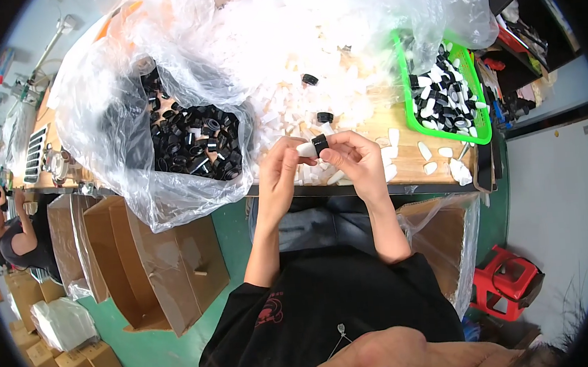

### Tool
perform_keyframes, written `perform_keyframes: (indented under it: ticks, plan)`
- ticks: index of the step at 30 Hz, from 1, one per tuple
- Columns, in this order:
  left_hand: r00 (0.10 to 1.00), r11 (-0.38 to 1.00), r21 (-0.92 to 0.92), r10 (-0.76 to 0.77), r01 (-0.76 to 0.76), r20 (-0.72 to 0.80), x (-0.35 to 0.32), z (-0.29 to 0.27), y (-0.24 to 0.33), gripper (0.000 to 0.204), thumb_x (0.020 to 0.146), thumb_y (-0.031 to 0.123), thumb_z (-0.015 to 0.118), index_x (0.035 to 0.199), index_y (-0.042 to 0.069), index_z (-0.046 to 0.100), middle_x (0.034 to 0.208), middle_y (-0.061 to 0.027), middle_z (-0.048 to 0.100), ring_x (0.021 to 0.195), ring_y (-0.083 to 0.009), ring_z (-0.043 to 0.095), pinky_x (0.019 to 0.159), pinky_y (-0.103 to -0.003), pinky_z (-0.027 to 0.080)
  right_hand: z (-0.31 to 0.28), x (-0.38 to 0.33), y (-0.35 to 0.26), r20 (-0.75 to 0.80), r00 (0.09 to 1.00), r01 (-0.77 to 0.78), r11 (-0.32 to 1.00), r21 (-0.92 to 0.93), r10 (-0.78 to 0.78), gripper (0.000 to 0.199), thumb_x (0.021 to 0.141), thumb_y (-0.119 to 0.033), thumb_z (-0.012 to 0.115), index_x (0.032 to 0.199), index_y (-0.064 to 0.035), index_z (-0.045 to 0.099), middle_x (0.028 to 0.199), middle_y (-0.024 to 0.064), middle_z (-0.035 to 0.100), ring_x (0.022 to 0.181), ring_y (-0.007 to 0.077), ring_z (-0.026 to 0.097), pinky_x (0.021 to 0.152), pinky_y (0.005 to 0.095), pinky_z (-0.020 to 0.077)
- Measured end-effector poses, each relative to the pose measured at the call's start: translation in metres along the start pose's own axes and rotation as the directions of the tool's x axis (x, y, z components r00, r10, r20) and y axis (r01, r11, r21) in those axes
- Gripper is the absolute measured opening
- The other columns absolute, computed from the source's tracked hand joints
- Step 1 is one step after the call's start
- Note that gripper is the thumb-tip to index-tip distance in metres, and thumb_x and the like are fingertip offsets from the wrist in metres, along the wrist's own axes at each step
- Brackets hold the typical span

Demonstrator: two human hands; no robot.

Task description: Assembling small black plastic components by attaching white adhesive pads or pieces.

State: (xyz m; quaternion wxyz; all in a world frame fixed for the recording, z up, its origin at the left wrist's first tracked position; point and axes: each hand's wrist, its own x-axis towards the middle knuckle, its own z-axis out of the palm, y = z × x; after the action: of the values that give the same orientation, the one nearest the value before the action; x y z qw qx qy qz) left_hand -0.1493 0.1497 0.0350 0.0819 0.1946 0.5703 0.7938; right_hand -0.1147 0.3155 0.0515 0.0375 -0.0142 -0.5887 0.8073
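Two hands are held together just above the near edge of the desk (402,166). Slip risk: the black cap (320,144) is only pinched at the fingertips, so it could be dropped into the lap or onto the green floor (163,356) if the grip is loosened; the white piece (306,149) could be skewed against it if pressed off-axis. Loose white pieces (435,152) at the near right corner could be knocked off by a wrist.

Left hand (278,174): fingers curled almost closed, white piece gripped at the tips. Right hand (357,158): fingers closed in a pinch around the black cap, cap touching the white piece. Both items are held between the hands, over the desk's near edge.

Clear bag of black caps (192,139) sits at the left edge. White parts heap (285,54) lies mid-desk. Green basket (407,94) of mixed black and white parts stands at the right edge. Open cardboard box (156,261) rests on the floor, left of the person.
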Motion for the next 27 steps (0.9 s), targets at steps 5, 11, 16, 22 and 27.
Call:
perform_keyframes:
  ticks: [5, 11, 16, 22, 27]
  plan:
    - [0.996, 0.987, 0.153, 0.056, -0.045, -0.063, -0.002, 0.009, 0.004, 0.009, 0.095, 0.001, 0.060, 0.089, -0.005, 0.060, 0.106, -0.0114, 0.060, 0.088, -0.0148, 0.062, 0.078, -0.025, 0.051, -0.001, 0.000, 0.005, -0.008, 1.000, 0.024, 0.999, 0.039, -0.024, 0.018, 0.086, -0.001, 0.073, 0.102, 0.0050, 0.065, 0.096, 0.0067, 0.068, 0.090, 0.0108, 0.065, 0.079, 0.0225, 0.0520]
    - [0.988, 0.997, -0.002, 0.071, -0.072, -0.136, -0.007, 0.013, 0.000, 0.014, 0.097, 0.003, 0.058, 0.086, -0.005, 0.057, 0.107, -0.0142, 0.061, 0.093, -0.0170, 0.062, 0.088, -0.034, 0.056, 0.005, -0.002, 0.009, -0.048, 0.996, 0.079, 0.995, 0.063, -0.076, 0.018, 0.087, 0.001, 0.072, 0.103, 0.0053, 0.066, 0.097, 0.0060, 0.068, 0.090, 0.0100, 0.064, 0.079, 0.0228, 0.0519]
    - [0.990, 0.993, -0.067, 0.089, -0.097, -0.113, -0.006, 0.013, -0.004, 0.013, 0.099, 0.006, 0.057, 0.095, -0.006, 0.058, 0.111, -0.0145, 0.062, 0.099, -0.0173, 0.062, 0.089, -0.034, 0.056, 0.005, -0.002, 0.007, -0.061, 0.991, 0.119, 0.991, 0.063, -0.115, 0.017, 0.087, 0.002, 0.072, 0.102, 0.0060, 0.066, 0.100, 0.0065, 0.068, 0.091, 0.0103, 0.063, 0.079, 0.0233, 0.0520]
    - [0.998, 0.999, 0.006, 0.053, -0.053, -0.028, -0.001, -0.001, -0.009, 0.023, 0.097, 0.001, 0.056, 0.119, -0.005, 0.058, 0.116, -0.0108, 0.060, 0.110, -0.0177, 0.058, 0.094, -0.030, 0.048, 0.012, -0.005, -0.014, 0.105, 0.891, 0.410, 0.683, -0.605, -0.442, 0.023, 0.079, -0.001, 0.078, 0.099, 0.0000, 0.066, 0.098, 0.0078, 0.069, 0.088, 0.0205, 0.067, 0.076, 0.0299, 0.0531]
    - [0.990, 0.990, 0.031, 0.140, -0.141, 0.029, 0.003, -0.005, -0.021, 0.022, 0.095, -0.002, 0.057, 0.117, -0.004, 0.060, 0.117, -0.0112, 0.058, 0.112, -0.0192, 0.056, 0.095, -0.031, 0.047, 0.020, -0.006, -0.019, 0.155, 0.817, 0.470, 0.486, -0.737, -0.556, 0.026, 0.075, 0.000, 0.080, 0.094, -0.0036, 0.063, 0.100, 0.0078, 0.071, 0.082, 0.0229, 0.065, 0.069, 0.0303, 0.0517]
